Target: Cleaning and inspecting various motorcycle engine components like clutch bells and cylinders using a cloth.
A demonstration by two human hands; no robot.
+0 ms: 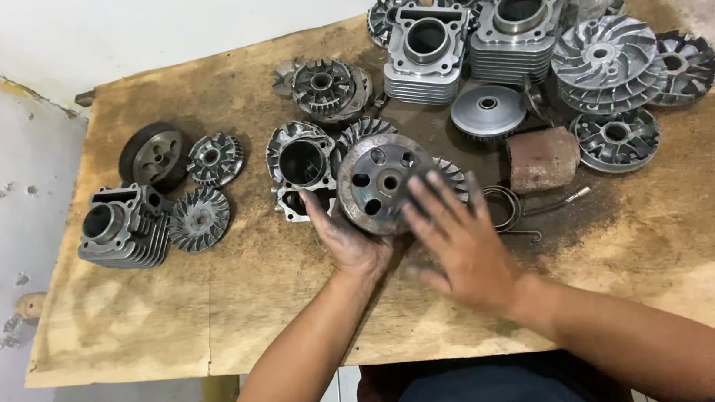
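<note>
A worn wooden bench (211,311) seen from above, scattered with grey metal engine parts, and one person's two bare hands at its near edge.

Counted: three finned cylinder blocks, one (122,226) near the left edge and two (429,52) (522,19) side by side along the far edge. About ten round finned discs lie about: two (214,159) (198,218) by the left block, and a cluster (606,59) towards the far right corner; the tally is approximate because several overlap. One dark drum (154,156) sits left of centre, one smooth bell-shaped disc (488,111) near the middle, one rusty brown block (543,159) to its right, and a coil of wire spring (507,208) lies beside the right hand.

The left hand (347,232) holds a round clutch drum (382,183), tilted up on edge with its holed face towards the camera. The grip is clamped on the drum's lower left rim, fingers curled behind and thumb in front. The right hand (457,239) is spread wide, fingers apart, its fingertips (427,192) over the drum's lower right face; it is blurred, so touch is uncertain. The drum sits just above the near middle of the bench, between both hands, in front of an open casing (302,164).
</note>
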